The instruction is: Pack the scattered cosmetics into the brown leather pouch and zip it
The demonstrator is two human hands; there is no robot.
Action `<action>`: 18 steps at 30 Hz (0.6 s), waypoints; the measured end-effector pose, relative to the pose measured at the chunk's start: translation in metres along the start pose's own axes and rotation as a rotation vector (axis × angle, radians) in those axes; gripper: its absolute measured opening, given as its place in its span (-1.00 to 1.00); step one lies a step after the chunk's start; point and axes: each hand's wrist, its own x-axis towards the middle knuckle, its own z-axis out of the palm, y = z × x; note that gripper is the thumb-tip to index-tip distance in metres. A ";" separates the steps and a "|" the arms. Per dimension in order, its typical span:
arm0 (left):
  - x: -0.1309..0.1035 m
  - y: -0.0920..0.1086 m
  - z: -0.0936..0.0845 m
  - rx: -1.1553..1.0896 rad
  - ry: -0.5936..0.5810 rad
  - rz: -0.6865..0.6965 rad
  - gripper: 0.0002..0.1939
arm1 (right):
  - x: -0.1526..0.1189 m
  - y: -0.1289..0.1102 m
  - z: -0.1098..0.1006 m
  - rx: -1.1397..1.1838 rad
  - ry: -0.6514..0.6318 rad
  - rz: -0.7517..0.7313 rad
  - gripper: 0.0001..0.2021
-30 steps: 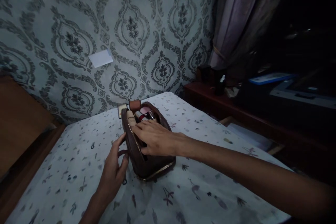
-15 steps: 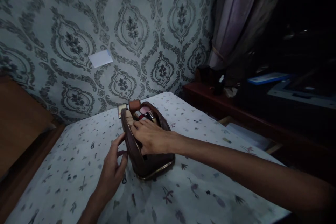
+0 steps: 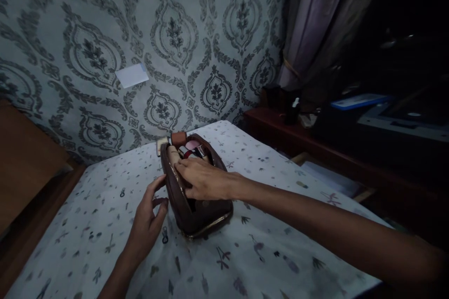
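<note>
A dark brown zippered pouch (image 3: 175, 205) lies unzipped on the patterned cloth, with its mouth spread. My right hand (image 3: 206, 178) reaches down into it, and its fingertips are hidden among the contents. Tubes and small cosmetic-like items, among them a pale beige tube (image 3: 172, 155) and a pink rounded piece (image 3: 192, 145), show beyond the fingers. My left hand (image 3: 149, 212) is beside the pouch's left wall, fingers apart, with the fingertips at or very near the leather. It holds nothing.
Behind the pouch are a brown leather-like piece (image 3: 178, 138) and a small pale box (image 3: 162, 145). The white printed cloth (image 3: 115, 224) covers the surface up to a papered wall with a white card (image 3: 132, 75). A dark red ledge (image 3: 266, 119) and open drawer (image 3: 329, 178) stand at right.
My right hand has shifted slightly up within the pouch. My left hand has barely moved beside it, and the whole view has drifted a little.
</note>
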 end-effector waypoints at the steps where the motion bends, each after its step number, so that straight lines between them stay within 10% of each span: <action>1: 0.001 0.000 0.000 -0.011 0.003 -0.003 -0.56 | 0.000 0.000 0.001 -0.002 0.003 -0.012 -0.71; 9: 0.020 -0.011 0.003 -0.153 0.133 -0.126 -0.46 | -0.009 0.010 -0.001 0.154 0.146 -0.055 -0.82; 14: 0.036 -0.017 0.010 -0.193 0.180 -0.184 -0.35 | -0.018 0.040 0.005 0.169 0.533 0.167 -0.64; 18: 0.041 -0.015 0.018 -0.169 0.186 -0.188 -0.34 | -0.018 0.061 0.019 0.262 0.504 0.282 -0.55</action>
